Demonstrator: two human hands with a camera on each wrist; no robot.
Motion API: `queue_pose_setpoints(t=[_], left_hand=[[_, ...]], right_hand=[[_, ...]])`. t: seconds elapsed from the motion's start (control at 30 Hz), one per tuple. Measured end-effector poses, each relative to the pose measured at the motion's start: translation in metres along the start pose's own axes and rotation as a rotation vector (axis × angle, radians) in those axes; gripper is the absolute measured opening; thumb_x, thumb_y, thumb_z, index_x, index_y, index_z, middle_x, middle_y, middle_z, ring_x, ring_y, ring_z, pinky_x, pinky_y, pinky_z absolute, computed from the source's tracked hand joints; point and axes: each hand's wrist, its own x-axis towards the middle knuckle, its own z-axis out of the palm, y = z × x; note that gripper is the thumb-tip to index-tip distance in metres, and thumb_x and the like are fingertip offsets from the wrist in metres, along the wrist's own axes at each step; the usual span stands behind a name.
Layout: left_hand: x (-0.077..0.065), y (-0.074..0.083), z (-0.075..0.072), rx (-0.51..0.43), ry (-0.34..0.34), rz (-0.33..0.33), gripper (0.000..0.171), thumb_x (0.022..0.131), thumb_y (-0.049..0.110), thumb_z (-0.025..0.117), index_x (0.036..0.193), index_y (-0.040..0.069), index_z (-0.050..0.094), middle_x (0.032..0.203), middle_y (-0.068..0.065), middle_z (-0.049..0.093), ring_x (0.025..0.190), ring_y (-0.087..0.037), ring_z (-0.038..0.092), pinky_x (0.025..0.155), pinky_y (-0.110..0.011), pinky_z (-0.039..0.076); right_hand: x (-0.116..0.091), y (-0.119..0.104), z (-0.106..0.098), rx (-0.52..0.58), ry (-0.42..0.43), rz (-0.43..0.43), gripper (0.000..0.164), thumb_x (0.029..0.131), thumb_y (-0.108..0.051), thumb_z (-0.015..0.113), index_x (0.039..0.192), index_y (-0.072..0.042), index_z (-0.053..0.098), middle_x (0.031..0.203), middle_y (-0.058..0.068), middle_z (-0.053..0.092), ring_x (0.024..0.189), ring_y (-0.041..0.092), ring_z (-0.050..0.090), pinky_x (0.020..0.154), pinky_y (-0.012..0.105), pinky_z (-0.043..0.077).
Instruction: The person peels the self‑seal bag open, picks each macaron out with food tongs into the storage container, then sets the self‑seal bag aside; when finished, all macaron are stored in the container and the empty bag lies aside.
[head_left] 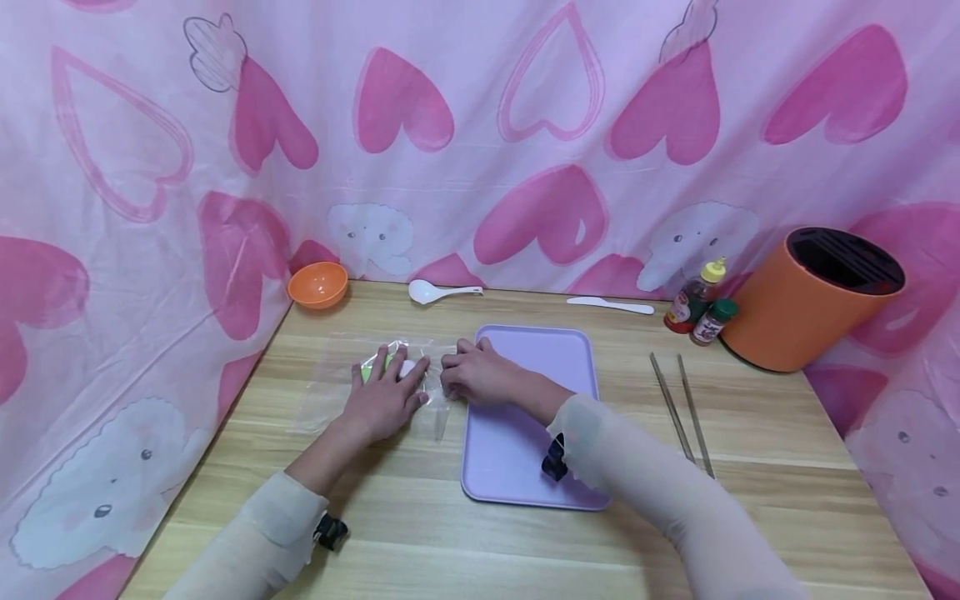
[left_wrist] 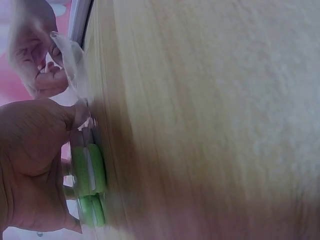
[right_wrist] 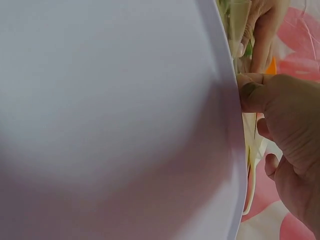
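Note:
A clear plastic bag (head_left: 321,392) lies on the table, left of the purple tray (head_left: 525,479). Inside are green macarons (left_wrist: 82,170) with a pale filling, seen edge-on in the left wrist view; something white in the bag shows between the fingers in the head view. My left hand (head_left: 381,402) rests over the bag with its fingers spread, pressing on it above the macarons. With curled fingers, my right hand (head_left: 478,373) pinches the bag's right end beside the tray's left edge. Its fingertips are partly hidden in the head view.
At the back stand an orange bowl (head_left: 318,286), a white spoon (head_left: 429,292) and a white knife (head_left: 611,305). To the right are a sauce bottle (head_left: 692,304), a green-capped jar (head_left: 712,323), an orange knife block (head_left: 802,308) and metal chopsticks (head_left: 671,406).

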Motion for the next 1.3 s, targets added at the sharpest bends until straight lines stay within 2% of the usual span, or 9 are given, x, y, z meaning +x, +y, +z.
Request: queue_pose_setpoints(t=[0.17, 0.3, 0.5, 0.7, 0.87, 1.0, 1.07, 1.2, 1.3], left_hand=[[-0.001, 0.0, -0.001, -0.006, 0.001, 0.002, 0.065, 0.117, 0.049, 0.048, 0.176, 0.029, 0.031, 0.185, -0.021, 0.016, 0.172, -0.054, 0.004, 0.126, -0.089, 0.009], [-0.001, 0.0, -0.002, -0.004, 0.007, 0.006, 0.064, 0.117, 0.048, 0.048, 0.176, 0.029, 0.031, 0.185, -0.022, 0.016, 0.172, -0.054, 0.004, 0.126, -0.09, 0.009], [-0.002, 0.0, -0.001, -0.002, 0.013, 0.013, 0.064, 0.117, 0.047, 0.048, 0.176, 0.029, 0.031, 0.185, -0.022, 0.016, 0.172, -0.054, 0.005, 0.126, -0.09, 0.01], [-0.002, 0.0, -0.002, -0.01, 0.014, 0.012, 0.065, 0.117, 0.047, 0.05, 0.176, 0.028, 0.032, 0.185, -0.022, 0.016, 0.172, -0.053, 0.005, 0.126, -0.089, 0.01], [-0.001, -0.002, -0.001, -0.012, 0.006, 0.01, 0.066, 0.117, 0.047, 0.05, 0.177, 0.028, 0.03, 0.186, -0.022, 0.015, 0.172, -0.053, 0.004, 0.126, -0.09, 0.009], [0.0, -0.004, 0.001, -0.003, 0.006, 0.014, 0.066, 0.117, 0.047, 0.049, 0.177, 0.028, 0.03, 0.186, -0.022, 0.014, 0.172, -0.053, 0.003, 0.126, -0.09, 0.009], [0.0, -0.004, 0.001, -0.003, 0.007, 0.017, 0.065, 0.117, 0.048, 0.048, 0.177, 0.028, 0.029, 0.186, -0.022, 0.013, 0.172, -0.053, 0.003, 0.126, -0.089, 0.009], [-0.001, -0.002, 0.002, -0.011, 0.011, 0.015, 0.067, 0.117, 0.048, 0.048, 0.178, 0.029, 0.027, 0.186, -0.022, 0.013, 0.172, -0.053, 0.003, 0.127, -0.089, 0.009], [-0.002, -0.002, 0.002, -0.02, 0.026, 0.014, 0.071, 0.117, 0.049, 0.049, 0.179, 0.028, 0.022, 0.186, -0.023, 0.009, 0.172, -0.052, 0.003, 0.128, -0.088, 0.008]], right_hand=[[-0.004, -0.007, -0.001, -0.021, 0.008, -0.025, 0.005, 0.102, -0.022, 0.078, 0.103, -0.027, 0.079, 0.111, -0.01, 0.069, 0.103, 0.018, 0.053, 0.082, 0.04, 0.038], [-0.001, -0.019, 0.002, -0.069, 0.008, -0.074, 0.009, 0.106, -0.026, 0.074, 0.112, -0.027, 0.08, 0.116, -0.008, 0.07, 0.107, 0.019, 0.055, 0.086, 0.041, 0.04], [0.0, -0.031, 0.006, -0.18, 0.003, -0.06, 0.007, 0.105, -0.024, 0.073, 0.101, -0.027, 0.078, 0.111, -0.009, 0.068, 0.106, 0.018, 0.055, 0.089, 0.042, 0.043], [-0.011, -0.028, 0.004, -0.233, 0.035, -0.093, 0.007, 0.105, -0.027, 0.073, 0.098, -0.026, 0.074, 0.112, -0.01, 0.069, 0.106, 0.017, 0.055, 0.089, 0.04, 0.043], [-0.024, -0.023, 0.0, -0.153, 0.051, -0.106, 0.003, 0.105, -0.027, 0.075, 0.107, -0.026, 0.076, 0.119, -0.01, 0.072, 0.108, 0.016, 0.057, 0.09, 0.039, 0.044], [-0.026, -0.025, -0.001, -0.068, 0.037, -0.109, 0.02, 0.1, -0.022, 0.079, 0.12, -0.026, 0.077, 0.121, -0.01, 0.073, 0.108, 0.017, 0.056, 0.089, 0.039, 0.042], [-0.026, -0.028, -0.001, -0.068, 0.023, -0.118, 0.022, 0.099, -0.022, 0.08, 0.12, -0.029, 0.079, 0.116, -0.011, 0.072, 0.106, 0.016, 0.055, 0.089, 0.039, 0.041], [-0.034, -0.033, -0.002, -0.126, 0.032, -0.15, 0.008, 0.103, -0.033, 0.078, 0.108, -0.032, 0.083, 0.108, -0.012, 0.072, 0.108, 0.015, 0.059, 0.095, 0.044, 0.045], [-0.045, -0.036, -0.002, -0.157, 0.053, -0.157, 0.019, 0.105, -0.048, 0.073, 0.107, -0.033, 0.083, 0.111, -0.013, 0.074, 0.113, 0.014, 0.064, 0.105, 0.051, 0.047]])
